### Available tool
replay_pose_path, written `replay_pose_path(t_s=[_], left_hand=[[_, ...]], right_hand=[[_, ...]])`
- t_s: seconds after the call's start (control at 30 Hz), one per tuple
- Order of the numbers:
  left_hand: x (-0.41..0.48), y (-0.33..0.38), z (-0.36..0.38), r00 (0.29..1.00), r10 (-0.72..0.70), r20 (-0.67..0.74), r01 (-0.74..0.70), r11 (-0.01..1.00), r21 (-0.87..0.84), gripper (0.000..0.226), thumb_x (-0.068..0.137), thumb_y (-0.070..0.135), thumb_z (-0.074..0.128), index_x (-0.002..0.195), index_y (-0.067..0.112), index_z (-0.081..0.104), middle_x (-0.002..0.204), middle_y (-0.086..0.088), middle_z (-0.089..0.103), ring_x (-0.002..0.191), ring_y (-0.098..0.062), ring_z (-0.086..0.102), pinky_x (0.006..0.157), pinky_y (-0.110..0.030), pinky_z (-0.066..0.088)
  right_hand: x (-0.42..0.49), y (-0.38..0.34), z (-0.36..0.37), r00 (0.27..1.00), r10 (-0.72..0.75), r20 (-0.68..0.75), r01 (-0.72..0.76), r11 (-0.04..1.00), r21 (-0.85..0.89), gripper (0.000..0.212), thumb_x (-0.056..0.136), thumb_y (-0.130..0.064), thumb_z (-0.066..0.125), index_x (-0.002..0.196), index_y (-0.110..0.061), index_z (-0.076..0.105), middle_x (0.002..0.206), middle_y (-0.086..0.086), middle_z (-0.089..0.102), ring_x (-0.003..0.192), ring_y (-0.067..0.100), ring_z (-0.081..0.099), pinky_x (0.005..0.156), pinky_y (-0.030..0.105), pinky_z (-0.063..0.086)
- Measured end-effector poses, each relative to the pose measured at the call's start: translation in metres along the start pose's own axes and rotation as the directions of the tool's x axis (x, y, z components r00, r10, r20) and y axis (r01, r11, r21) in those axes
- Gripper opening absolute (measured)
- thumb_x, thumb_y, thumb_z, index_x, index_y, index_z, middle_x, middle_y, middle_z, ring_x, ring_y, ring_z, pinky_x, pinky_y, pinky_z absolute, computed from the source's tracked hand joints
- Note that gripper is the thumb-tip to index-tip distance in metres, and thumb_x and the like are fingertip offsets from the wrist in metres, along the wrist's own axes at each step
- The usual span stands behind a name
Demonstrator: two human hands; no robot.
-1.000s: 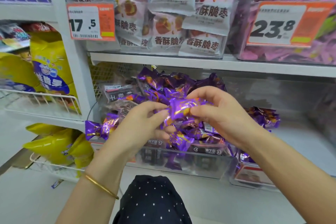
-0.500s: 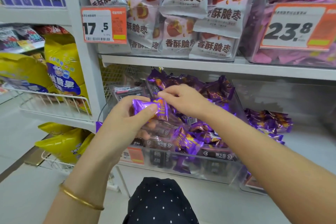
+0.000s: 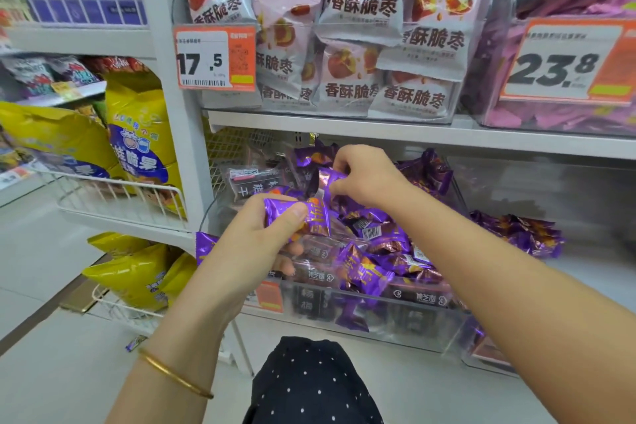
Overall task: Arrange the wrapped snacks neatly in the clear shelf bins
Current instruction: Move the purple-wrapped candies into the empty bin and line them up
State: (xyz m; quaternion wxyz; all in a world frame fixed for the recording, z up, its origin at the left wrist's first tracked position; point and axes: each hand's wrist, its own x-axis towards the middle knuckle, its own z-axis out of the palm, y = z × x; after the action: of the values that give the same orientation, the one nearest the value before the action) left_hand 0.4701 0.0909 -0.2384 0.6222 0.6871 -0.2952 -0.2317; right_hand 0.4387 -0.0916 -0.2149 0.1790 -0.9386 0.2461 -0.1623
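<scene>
seemingly dark packets (image 3: 246,182) among purple snacks (image 3: 364,272)

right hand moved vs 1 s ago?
Yes. The right hand reached deeper and leftward into the clear bin, nearer the shelf edge above.

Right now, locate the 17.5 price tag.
Head view, upper left: the 17.5 price tag hangs in front of the pale snack bags, right of the white upright.

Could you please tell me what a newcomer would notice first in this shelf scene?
The heap of purple wrapped snacks in the clear bin on the lower shelf, centre. Over it, the left hand grips one purple snack while the right hand pinches a second snack.
</scene>
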Motion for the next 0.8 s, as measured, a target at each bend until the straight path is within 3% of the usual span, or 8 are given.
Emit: replay_pose_path(t_s=[0.13,0.23,0.37,0.57,0.63,0.67,0.73,0.8], left_hand=[[0.001,-0.002,0.003,1.0,-0.01,0.011,0.01,1.0,0.018,0.025,0.089,0.037,0.054,0.104,0.018,0.054,0.081,-0.007,0.059,0.065,-0.018,0.052,0.057,-0.033,0.043],[0.003,0.0,0.017,0.999,0.018,0.039,-0.019,1.0,0.025,0.02,0.089,0.039,0.054,0.101,0.024,0.056,0.075,-0.005,0.062,0.066,-0.021,0.052,0.059,-0.035,0.04],[0.006,0.005,0.051,0.995,0.038,0.094,-0.039,0.999,0.01,0.013,0.09,0.035,0.055,0.1,0.028,0.057,0.079,-0.006,0.064,0.063,-0.018,0.054,0.058,-0.032,0.044],[0.009,0.013,0.112,0.973,0.097,0.208,-0.096,0.995,-0.018,0.015,0.087,0.027,0.06,0.102,0.029,0.059,0.072,0.001,0.064,0.059,-0.013,0.058,0.065,-0.031,0.05],[0.015,0.014,0.14,0.958,0.137,0.25,-0.145,0.989,0.011,0.018,0.087,0.025,0.061,0.104,0.028,0.058,0.078,0.003,0.064,0.058,-0.008,0.059,0.066,-0.025,0.051],[0.02,0.014,0.154,0.947,0.166,0.274,-0.185,0.982,0.042,0.019,0.086,0.026,0.062,0.105,0.028,0.058,0.083,0.004,0.065,0.061,-0.007,0.06,0.067,-0.022,0.05],[0.03,0.014,0.179,0.913,0.236,0.334,-0.295,0.945,0.138,0.022,0.084,0.029,0.064,0.106,0.03,0.058,0.092,0.007,0.064,0.074,-0.007,0.06,0.073,-0.021,0.048],[0.041,0.016,0.199,0.87,0.294,0.396,-0.412,0.875,0.256,0.025,0.083,0.03,0.065,0.108,0.029,0.058,0.095,0.011,0.059,0.08,-0.007,0.055,0.074,-0.017,0.042]], right_hand=[[-0.023,0.028,-0.022,0.998,0.053,-0.026,-0.04,0.935,0.352,0.012,0.082,-0.013,0.068,0.09,-0.014,0.059,0.083,0.003,0.058,0.067,0.016,0.053,0.061,0.032,0.049],[-0.046,0.051,-0.04,0.987,0.126,0.102,-0.162,0.725,0.67,0.013,0.085,-0.005,0.064,0.083,-0.016,0.057,0.079,0.007,0.059,0.064,0.014,0.054,0.052,0.024,0.049],[-0.074,0.079,-0.055,0.967,0.149,0.206,-0.254,0.598,0.76,0.015,0.088,-0.002,0.059,0.082,-0.014,0.054,0.078,0.01,0.057,0.057,0.014,0.051,0.048,0.02,0.045],[-0.134,0.148,-0.096,0.94,0.304,0.155,-0.287,0.46,0.84,0.014,0.089,0.001,0.053,0.084,-0.012,0.056,0.072,0.003,0.062,0.057,0.015,0.053,0.055,0.026,0.044],[-0.15,0.179,-0.109,0.908,0.41,0.086,-0.314,0.53,0.788,0.017,0.09,0.004,0.052,0.081,-0.01,0.055,0.068,0.004,0.063,0.053,0.013,0.056,0.051,0.022,0.045],[-0.155,0.195,-0.113,0.888,0.46,0.029,-0.347,0.627,0.697,0.018,0.09,0.003,0.053,0.079,-0.011,0.054,0.067,0.005,0.062,0.051,0.011,0.056,0.048,0.02,0.044],[-0.156,0.227,-0.114,0.877,0.47,-0.098,-0.426,0.857,0.29,0.017,0.088,-0.002,0.057,0.076,-0.014,0.05,0.074,0.007,0.058,0.06,0.017,0.055,0.053,0.025,0.041],[-0.149,0.248,-0.104,0.896,0.437,-0.085,-0.444,0.868,-0.221,0.013,0.086,-0.005,0.054,0.081,-0.013,0.045,0.087,0.014,0.058,0.08,0.028,0.055,0.063,0.03,0.037]])
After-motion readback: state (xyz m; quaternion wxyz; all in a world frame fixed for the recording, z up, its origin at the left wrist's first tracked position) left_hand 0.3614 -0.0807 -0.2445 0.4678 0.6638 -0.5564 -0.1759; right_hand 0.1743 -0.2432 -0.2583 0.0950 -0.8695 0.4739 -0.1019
